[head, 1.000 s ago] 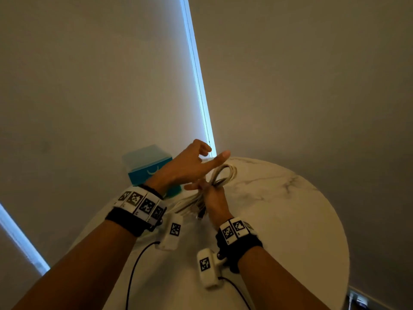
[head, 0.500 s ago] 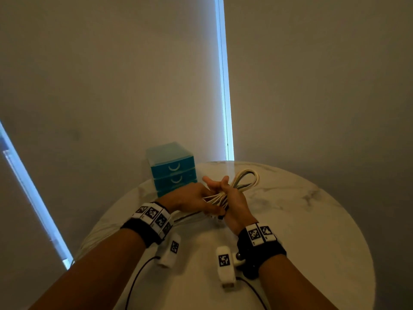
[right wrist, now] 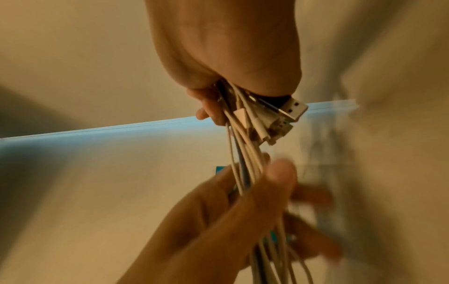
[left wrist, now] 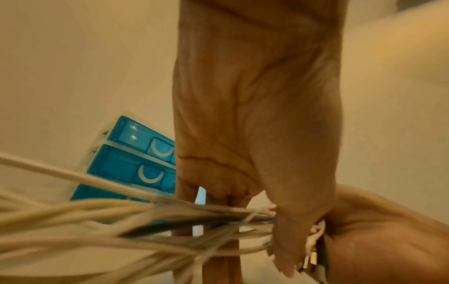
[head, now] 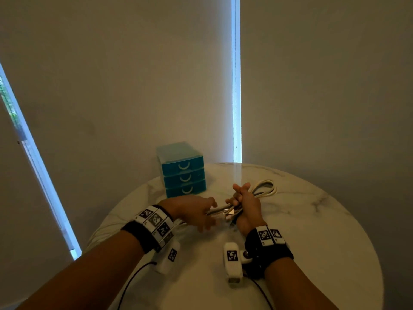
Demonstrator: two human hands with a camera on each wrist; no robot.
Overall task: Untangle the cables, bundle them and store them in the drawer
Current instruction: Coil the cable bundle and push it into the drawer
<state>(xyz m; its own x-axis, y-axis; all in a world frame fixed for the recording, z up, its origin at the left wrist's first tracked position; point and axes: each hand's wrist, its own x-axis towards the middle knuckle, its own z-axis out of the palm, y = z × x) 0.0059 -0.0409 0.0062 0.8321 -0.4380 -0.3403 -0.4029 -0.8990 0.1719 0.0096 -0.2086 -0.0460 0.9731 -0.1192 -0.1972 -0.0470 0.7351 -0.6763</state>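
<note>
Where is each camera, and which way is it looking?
Head: worn on the head, looking down at the round table and blue drawers; both forearms show, right hand gripping the cables, left hand beside it.
Left wrist: looks along the left palm at cable strands and drawers.
Right wrist: looks along the right hand's grip at plug ends, blurred left hand beyond.
Shared: all three see the cables.

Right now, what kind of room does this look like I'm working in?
Probably a home or small office room beside a window. A round marble-look table stands against closed roller blinds with daylight showing at their edges, and a small blue three-drawer organiser sits on it.
</note>
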